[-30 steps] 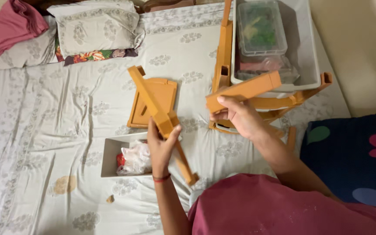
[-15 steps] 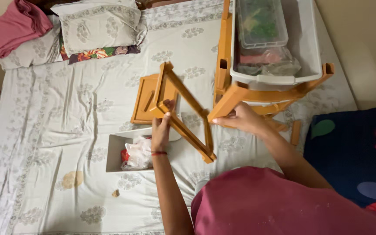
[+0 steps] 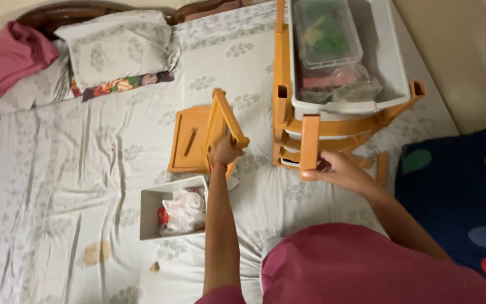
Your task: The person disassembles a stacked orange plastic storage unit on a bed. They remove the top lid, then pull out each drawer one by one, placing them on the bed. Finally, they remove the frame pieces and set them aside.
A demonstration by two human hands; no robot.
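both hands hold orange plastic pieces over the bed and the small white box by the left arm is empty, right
Not quite. In the head view the small white box holds a crumpled plastic bag. The left hand and right hand do hold orange pieces.

Two hands in view: left hand (image 3: pixel 224 152) on one orange wooden frame (image 3: pixel 225 121), right hand (image 3: pixel 341 171) on one short orange bar (image 3: pixel 310 142). One flat orange panel (image 3: pixel 189 147) far left of the frame. One orange rack (image 3: pixel 333 126) at far right, carrying one white tub (image 3: pixel 389 62); two clear lidded boxes (image 3: pixel 327 34) inside. One small white box (image 3: pixel 152 211) near left, one crumpled bag (image 3: pixel 184 211) in it. Two pillows (image 3: pixel 113 48) at far left, one pink cloth (image 3: pixel 12 56), one bedsheet (image 3: pixel 57 186), one dark patterned blanket (image 3: pixel 457 186) at right.
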